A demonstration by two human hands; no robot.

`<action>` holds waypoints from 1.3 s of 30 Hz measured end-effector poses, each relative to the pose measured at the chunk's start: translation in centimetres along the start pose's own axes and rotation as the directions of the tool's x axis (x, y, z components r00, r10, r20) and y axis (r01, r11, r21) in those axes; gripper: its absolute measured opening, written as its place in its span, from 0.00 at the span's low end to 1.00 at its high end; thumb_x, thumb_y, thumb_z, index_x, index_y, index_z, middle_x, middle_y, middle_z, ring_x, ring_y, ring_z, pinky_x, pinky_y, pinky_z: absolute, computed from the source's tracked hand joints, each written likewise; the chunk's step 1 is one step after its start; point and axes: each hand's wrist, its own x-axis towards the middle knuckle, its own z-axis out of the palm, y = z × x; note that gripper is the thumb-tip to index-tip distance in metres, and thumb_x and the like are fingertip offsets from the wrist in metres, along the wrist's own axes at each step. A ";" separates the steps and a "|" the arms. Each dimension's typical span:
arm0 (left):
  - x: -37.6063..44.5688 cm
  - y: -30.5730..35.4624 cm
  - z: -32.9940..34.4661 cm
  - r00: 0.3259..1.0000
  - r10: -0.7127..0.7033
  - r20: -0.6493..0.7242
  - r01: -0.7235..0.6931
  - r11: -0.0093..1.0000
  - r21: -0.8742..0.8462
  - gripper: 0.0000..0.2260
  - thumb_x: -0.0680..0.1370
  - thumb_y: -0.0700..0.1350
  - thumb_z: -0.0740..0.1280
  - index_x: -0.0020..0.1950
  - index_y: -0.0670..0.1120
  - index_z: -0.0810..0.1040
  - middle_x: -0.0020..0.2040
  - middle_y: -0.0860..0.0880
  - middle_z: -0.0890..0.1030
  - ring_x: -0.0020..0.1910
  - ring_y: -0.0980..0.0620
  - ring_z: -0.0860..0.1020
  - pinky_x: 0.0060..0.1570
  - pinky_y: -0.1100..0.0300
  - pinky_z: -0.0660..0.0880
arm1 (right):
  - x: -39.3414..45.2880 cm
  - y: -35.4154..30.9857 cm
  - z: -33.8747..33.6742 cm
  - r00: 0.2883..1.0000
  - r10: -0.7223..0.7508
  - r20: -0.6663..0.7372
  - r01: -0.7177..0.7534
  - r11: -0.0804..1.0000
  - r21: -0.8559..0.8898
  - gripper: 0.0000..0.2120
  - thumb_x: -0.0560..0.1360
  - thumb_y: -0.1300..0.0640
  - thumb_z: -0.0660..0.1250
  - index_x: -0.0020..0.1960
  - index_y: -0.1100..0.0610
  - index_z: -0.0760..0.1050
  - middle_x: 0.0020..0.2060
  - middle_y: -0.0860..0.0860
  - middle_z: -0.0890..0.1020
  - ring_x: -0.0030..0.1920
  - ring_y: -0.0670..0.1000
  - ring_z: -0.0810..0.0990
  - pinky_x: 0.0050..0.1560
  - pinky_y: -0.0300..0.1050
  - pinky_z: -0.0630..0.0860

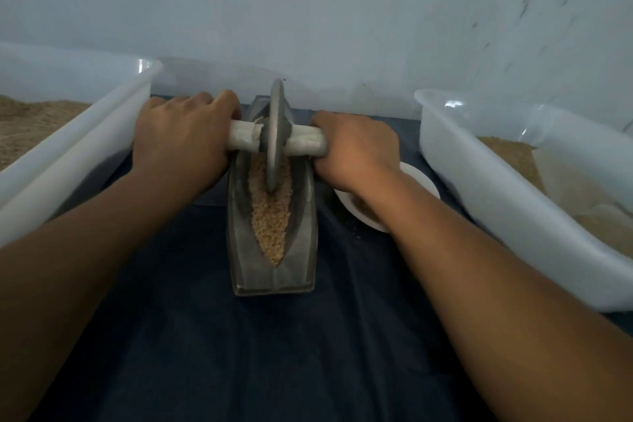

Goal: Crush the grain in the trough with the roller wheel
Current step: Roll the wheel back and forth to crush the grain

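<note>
A grey boat-shaped metal trough [300,250] stands lengthwise on the dark blue cloth in the middle. Tan grain [270,216] fills its groove. A grey roller wheel [275,134] stands upright in the far half of the groove, its rim down in the grain. A pale axle handle [305,142] runs through the wheel's hub. My left hand [181,140] grips the left end of the handle. My right hand [356,151] grips the right end. Both hand-held ends of the handle are hidden under my fingers.
A large white plastic tub [82,134] with tan meal stands at the left. A second white tub [479,181] with grain stands at the right. A small white bowl [421,181] sits partly under my right wrist. A pale wall rises close behind.
</note>
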 end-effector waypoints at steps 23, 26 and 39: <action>-1.3 1.1 -2.1 0.995 -0.034 0.094 0.026 0.996 0.081 0.16 0.74 0.48 0.70 0.60 0.52 0.70 0.50 0.47 0.80 0.48 0.43 0.79 0.50 0.48 0.71 | -1.3 0.2 0.5 0.999 0.008 -0.043 -0.009 1.000 -0.023 0.07 0.72 0.48 0.65 0.49 0.45 0.70 0.36 0.45 0.75 0.36 0.53 0.70 0.36 0.48 0.58; -2.1 1.3 -2.7 0.994 -0.036 0.104 0.026 0.995 0.098 0.18 0.73 0.48 0.71 0.61 0.53 0.69 0.50 0.48 0.79 0.48 0.44 0.78 0.50 0.49 0.70 | -2.6 0.0 0.0 0.998 -0.016 -0.056 0.015 1.000 -0.019 0.08 0.73 0.48 0.66 0.51 0.46 0.70 0.39 0.45 0.78 0.38 0.55 0.74 0.38 0.49 0.61; -3.3 2.3 -6.9 0.962 0.019 0.271 -0.066 0.984 0.166 0.19 0.73 0.46 0.70 0.58 0.52 0.65 0.51 0.47 0.75 0.50 0.45 0.75 0.50 0.50 0.67 | -6.7 -0.7 -3.5 0.998 -0.063 -0.012 0.061 0.995 -0.079 0.16 0.73 0.50 0.68 0.57 0.52 0.67 0.39 0.48 0.78 0.34 0.57 0.72 0.31 0.47 0.63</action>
